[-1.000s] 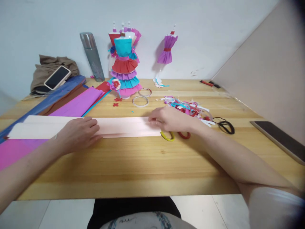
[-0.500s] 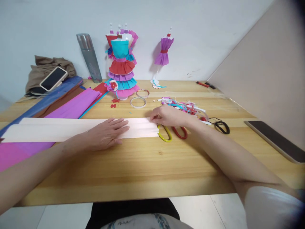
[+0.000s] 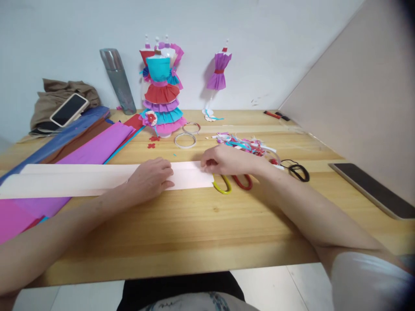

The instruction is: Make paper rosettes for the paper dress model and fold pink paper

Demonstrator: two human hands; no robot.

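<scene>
Purple paper (image 3: pixel 97 142) is slanting across the left side of the wooden table (image 3: pixel 181 233), lying partly under the left stretch of a pale paper strip (image 3: pixel 74 181). That strip is lying in front of the person, its long axis running left to right, almost along the table's near edge, its left end pointing slightly closer to the person and reaching the edge of the view. The left hand (image 3: pixel 149 179) is resting on the strip, its fingers bending and lying close together, the thumb standing apart from them on the near side, with paper showing in the gap. Farther right, the right hand (image 3: pixel 223 160) is covering the strip's far right corner, fingers curling inward; they are perhaps pinching the paper, but the fingertips are too hidden to tell. Just beside that end, a yellow handle (image 3: pixel 223 191) is lying, then a red handle (image 3: pixel 250 182).
</scene>
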